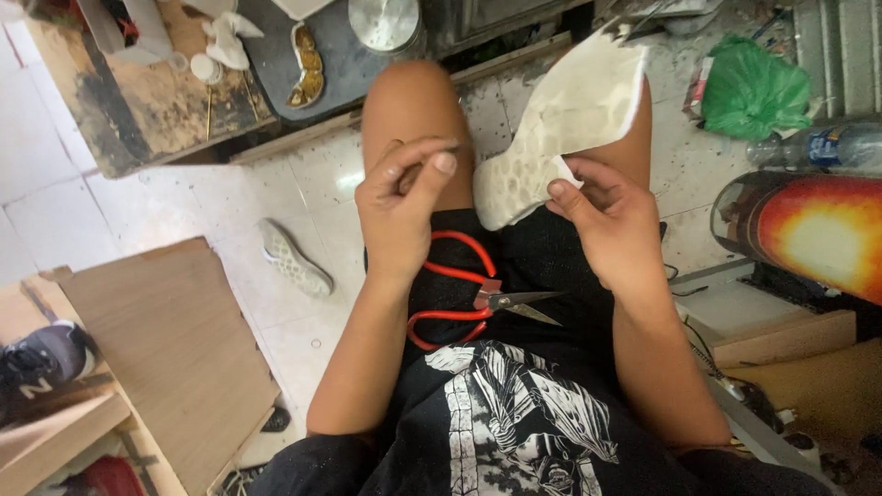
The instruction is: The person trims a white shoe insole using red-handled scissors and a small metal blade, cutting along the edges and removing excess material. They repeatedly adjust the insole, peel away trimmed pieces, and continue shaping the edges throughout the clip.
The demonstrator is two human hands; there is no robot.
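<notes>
Two bare hands at centre frame: the right hand [614,220] pinches the edge of a cream, honeycomb-textured shoe upper [565,119], curved and soft, resting over the right knee. The left hand [401,204] curls its fingers together, its grip nearly closed, contents hidden. Red-handled scissors [469,298] lie on the lap.

Shoe upper [560,119] white perforated mesh cloth, matt; scissors [478,296] glossy red handles, metal blades.

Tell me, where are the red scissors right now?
The red-handled scissors lie on the person's lap, low centre of the head view, between the forearms, just below the left hand.
</notes>
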